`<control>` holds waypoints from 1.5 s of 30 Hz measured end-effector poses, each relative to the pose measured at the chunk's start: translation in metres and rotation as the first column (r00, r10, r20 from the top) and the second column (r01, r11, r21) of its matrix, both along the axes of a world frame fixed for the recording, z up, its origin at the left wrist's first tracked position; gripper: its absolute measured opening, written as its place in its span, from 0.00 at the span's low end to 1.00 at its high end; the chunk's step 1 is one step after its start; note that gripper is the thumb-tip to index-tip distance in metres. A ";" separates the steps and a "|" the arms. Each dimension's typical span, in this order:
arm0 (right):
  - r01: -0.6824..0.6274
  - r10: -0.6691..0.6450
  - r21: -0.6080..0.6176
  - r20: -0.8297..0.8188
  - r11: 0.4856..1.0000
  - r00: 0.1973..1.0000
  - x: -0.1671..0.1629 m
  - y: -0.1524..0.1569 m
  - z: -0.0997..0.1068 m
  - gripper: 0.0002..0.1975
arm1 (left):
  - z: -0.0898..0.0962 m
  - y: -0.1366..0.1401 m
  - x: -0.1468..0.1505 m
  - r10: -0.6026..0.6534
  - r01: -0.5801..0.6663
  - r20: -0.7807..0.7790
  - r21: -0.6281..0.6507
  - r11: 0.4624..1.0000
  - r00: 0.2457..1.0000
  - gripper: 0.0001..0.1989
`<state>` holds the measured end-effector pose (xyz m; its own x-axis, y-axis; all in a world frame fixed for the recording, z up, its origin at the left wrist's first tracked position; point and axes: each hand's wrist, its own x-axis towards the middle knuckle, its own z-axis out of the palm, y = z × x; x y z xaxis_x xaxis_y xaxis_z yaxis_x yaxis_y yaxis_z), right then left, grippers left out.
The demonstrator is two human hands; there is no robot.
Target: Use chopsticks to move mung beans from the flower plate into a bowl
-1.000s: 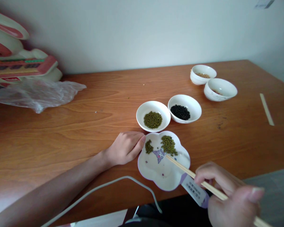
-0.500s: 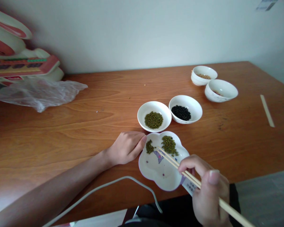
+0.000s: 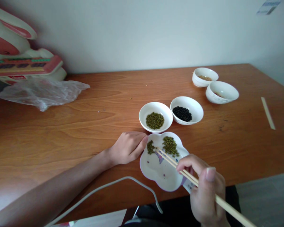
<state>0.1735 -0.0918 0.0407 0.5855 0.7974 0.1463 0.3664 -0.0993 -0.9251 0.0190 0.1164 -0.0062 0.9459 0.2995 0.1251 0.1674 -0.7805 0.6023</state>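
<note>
My right hand (image 3: 204,186) is closed round a pair of wooden chopsticks (image 3: 191,179). Their tips touch or hover just by a few green beans (image 3: 150,147) at the left of a white flower-shaped plate (image 3: 156,171) with a purple rim. A larger heap of green beans (image 3: 169,146) lies on the plate's upper right. My left hand (image 3: 130,146) rests on the table with thumb and curled fingers at the plate's left rim. Behind the plate, a white bowl (image 3: 168,115) holds green beans, and a second bowl (image 3: 198,113) beside it holds black beans.
Two more white bowls (image 3: 234,94) with small contents stand at the back right. A pale strip (image 3: 268,113) lies farther right. At the left are a clear plastic bag (image 3: 44,94) and a rabbit-shaped toy keyboard (image 3: 26,64). A white cable (image 3: 104,189) curves along the front edge.
The chopstick tips have shifted very slightly left toward the small group of beans, with my right hand. The whole view has moved a little; my left hand stays at the rim.
</note>
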 end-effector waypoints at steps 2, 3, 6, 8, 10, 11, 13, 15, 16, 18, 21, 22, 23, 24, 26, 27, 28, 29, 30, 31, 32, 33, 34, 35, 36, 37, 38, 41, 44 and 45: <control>-0.016 0.016 -0.016 -0.001 1.000 1.000 0.001 -0.001 -0.001 0.36 | 0.000 0.000 0.000 0.002 -0.002 0.002 0.004 1.000 1.000 0.18; -0.020 0.020 -0.021 -0.001 1.000 1.000 0.002 -0.001 -0.001 0.36 | 0.000 0.000 0.000 0.004 -0.004 0.003 0.006 1.000 1.000 0.18; -0.020 0.020 -0.027 0.001 0.999 1.000 0.001 0.000 -0.001 0.36 | 0.001 0.000 0.000 0.007 -0.007 0.001 0.012 1.000 1.000 0.19; -0.011 0.012 -0.028 0.004 1.000 1.000 0.000 0.001 0.000 0.36 | 0.001 0.000 0.000 0.006 -0.006 -0.006 0.012 1.000 1.000 0.19; 0.006 -0.006 -0.027 0.006 1.000 1.000 -0.001 0.001 0.001 0.36 | 0.002 0.000 0.000 0.005 -0.005 -0.008 0.012 1.000 1.000 0.19; 0.016 -0.016 -0.025 0.005 1.000 1.000 -0.002 0.001 0.001 0.36 | 0.002 0.000 0.000 0.005 -0.005 -0.008 0.013 1.000 1.000 0.19; 0.027 -0.027 -0.018 -0.002 0.999 1.000 -0.003 0.001 0.001 0.36 | 0.002 0.000 0.001 0.004 -0.004 -0.003 0.015 1.000 1.000 0.19; 0.028 -0.028 -0.006 -0.010 1.000 1.000 -0.002 0.001 0.000 0.36 | 0.002 0.000 0.001 0.005 -0.005 0.001 0.014 1.000 1.000 0.19; 0.025 -0.025 -0.001 -0.007 1.000 1.000 -0.002 0.001 -0.001 0.36 | 0.002 0.000 0.001 0.006 -0.006 0.001 0.013 1.000 1.000 0.19; 0.004 -0.004 0.021 0.017 1.000 1.000 0.001 0.000 -0.002 0.37 | 0.002 0.000 0.000 0.008 -0.008 0.000 0.013 1.000 1.000 0.19; -0.036 0.034 0.056 0.043 0.998 0.999 0.005 -0.003 -0.004 0.38 | 0.003 0.000 0.000 0.006 -0.005 -0.005 0.010 1.000 1.000 0.19; -0.043 0.041 0.062 0.043 0.997 0.998 0.007 -0.004 -0.005 0.38 | 0.003 0.000 0.000 0.004 -0.004 -0.006 0.010 1.000 1.000 0.19; -0.042 0.040 0.060 0.040 0.997 0.998 0.008 -0.006 -0.005 0.38 | 0.002 0.000 0.000 0.004 -0.004 -0.008 0.010 1.000 1.000 0.19; -0.032 0.030 0.049 0.033 0.998 0.999 0.008 -0.007 -0.006 0.39 | 0.002 0.000 0.000 0.005 -0.005 -0.010 0.010 1.000 1.000 0.19; -0.002 0.002 0.024 0.013 1.000 1.000 0.009 -0.010 -0.007 0.39 | 0.002 0.000 0.000 0.010 -0.010 -0.015 0.011 1.000 1.000 0.19; 0.014 -0.014 0.009 0.000 1.000 1.000 0.009 -0.011 -0.008 0.39 | 0.002 0.000 0.000 0.011 -0.011 -0.016 0.010 1.000 1.000 0.18; 0.031 -0.031 -0.007 -0.013 1.000 0.999 0.009 -0.011 -0.010 0.39 | 0.002 0.000 0.000 0.012 -0.012 -0.016 0.010 1.000 1.000 0.18; 0.035 -0.035 -0.013 -0.019 0.999 0.999 0.009 -0.012 -0.012 0.38 | 0.002 0.000 0.000 0.011 -0.011 -0.014 0.011 1.000 1.000 0.18; 0.028 -0.028 -0.010 -0.015 1.000 0.999 0.009 -0.013 -0.014 0.38 | 0.002 0.000 0.000 0.010 -0.010 -0.012 0.011 1.000 1.000 0.18; 0.022 -0.022 -0.006 -0.007 1.000 1.000 0.010 -0.013 -0.016 0.38 | 0.002 0.000 0.000 0.009 -0.009 -0.010 0.012 1.000 1.000 0.18; 0.011 -0.011 -0.002 0.002 1.000 1.000 0.012 -0.013 -0.019 0.38 | 0.002 0.000 0.000 0.008 -0.007 -0.010 0.012 1.000 1.000 0.18; 0.000 0.000 0.002 0.010 1.000 1.000 0.013 -0.014 -0.021 0.38 | 0.002 0.000 0.000 0.006 -0.006 -0.009 0.011 1.000 1.000 0.18; -0.003 0.003 0.001 0.016 1.000 1.000 0.015 -0.014 -0.023 0.39 | 0.002 0.000 0.000 0.005 -0.005 -0.011 0.010 1.000 1.000 0.18; -0.001 0.001 0.000 0.019 1.000 1.000 0.016 -0.015 -0.024 0.39 | 0.002 0.000 0.000 0.005 -0.005 -0.011 0.009 1.000 1.000 0.19; -0.002 0.002 0.000 0.020 1.000 1.000 0.018 -0.015 -0.025 0.39 | 0.002 0.000 0.000 0.005 -0.005 -0.012 0.009 1.000 1.000 0.19; -0.007 0.007 0.003 0.022 1.000 1.000 0.019 -0.015 -0.025 0.39 | 0.002 0.000 0.000 0.005 -0.005 -0.013 0.010 1.000 1.000 0.19; -0.012 0.012 0.005 0.023 1.000 1.000 0.019 -0.016 -0.025 0.40 | 0.002 0.000 -0.001 0.006 -0.006 -0.015 0.011 1.000 1.000 0.19; -0.024 0.023 0.011 0.019 1.000 1.000 0.019 -0.019 -0.022 0.41 | 0.002 0.000 -0.001 0.008 -0.008 -0.020 0.012 1.000 1.000 0.19; 0.035 -0.035 -0.013 0.009 0.999 0.999 0.017 -0.023 -0.019 0.42 | 0.003 0.001 0.000 0.008 -0.008 -0.030 0.003 1.000 1.000 0.19; 0.072 -0.072 -0.032 0.007 0.997 0.997 0.017 -0.024 -0.018 0.43 | 0.003 0.001 0.000 0.007 -0.008 -0.032 -0.002 1.000 0.999 0.19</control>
